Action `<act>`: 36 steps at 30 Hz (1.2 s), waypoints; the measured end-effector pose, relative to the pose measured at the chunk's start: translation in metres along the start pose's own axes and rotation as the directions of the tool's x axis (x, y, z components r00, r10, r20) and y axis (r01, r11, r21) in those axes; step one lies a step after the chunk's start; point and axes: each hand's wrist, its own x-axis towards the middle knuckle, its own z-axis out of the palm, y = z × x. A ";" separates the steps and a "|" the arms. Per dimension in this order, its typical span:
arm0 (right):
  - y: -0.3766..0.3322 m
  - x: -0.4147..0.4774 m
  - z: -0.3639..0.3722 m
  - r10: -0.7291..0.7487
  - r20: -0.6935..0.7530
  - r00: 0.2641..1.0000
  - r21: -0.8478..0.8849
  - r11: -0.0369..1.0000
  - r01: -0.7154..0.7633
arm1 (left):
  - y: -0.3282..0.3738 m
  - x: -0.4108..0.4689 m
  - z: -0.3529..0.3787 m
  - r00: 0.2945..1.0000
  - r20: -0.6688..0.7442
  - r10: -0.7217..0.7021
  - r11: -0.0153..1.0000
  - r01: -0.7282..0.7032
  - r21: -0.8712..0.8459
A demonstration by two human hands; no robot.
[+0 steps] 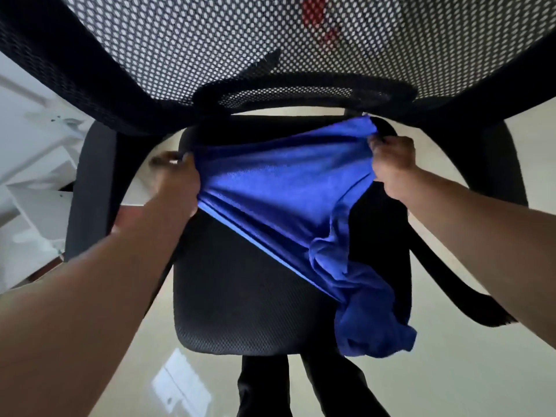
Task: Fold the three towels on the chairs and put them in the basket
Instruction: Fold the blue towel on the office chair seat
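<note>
A blue towel (285,191) is stretched above the black seat (234,290) of an office chair. My left hand (177,182) grips its left corner and my right hand (391,164) grips its right corner near the seat's back. The towel's lower part hangs bunched over the seat's front right edge (370,326). No basket and no other towels are in view.
The chair's mesh backrest (240,40) fills the top of the view, very close to the camera. Black armrests stand at the left (90,191) and right (511,164). White furniture (33,176) is at the left. The pale glossy floor (466,371) lies below.
</note>
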 end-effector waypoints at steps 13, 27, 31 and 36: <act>0.025 -0.078 0.006 0.299 -0.172 0.939 0.106 0.953 -0.284 | -0.040 -0.087 0.033 0.922 0.201 -0.330 0.912 0.366 -0.184; 0.090 -0.122 -0.022 0.440 0.023 0.898 0.342 0.840 -0.421 | -0.078 -0.116 0.015 0.944 0.051 -0.325 0.929 0.329 -0.170; 0.099 -0.128 -0.035 0.496 0.116 0.860 0.440 0.751 -0.493 | -0.075 -0.089 -0.019 0.998 0.067 -0.021 0.982 0.008 0.189; 0.119 -0.144 -0.025 0.519 0.030 0.854 0.343 0.797 -0.496 | -0.091 -0.075 -0.037 0.988 0.023 -0.156 0.972 0.149 0.184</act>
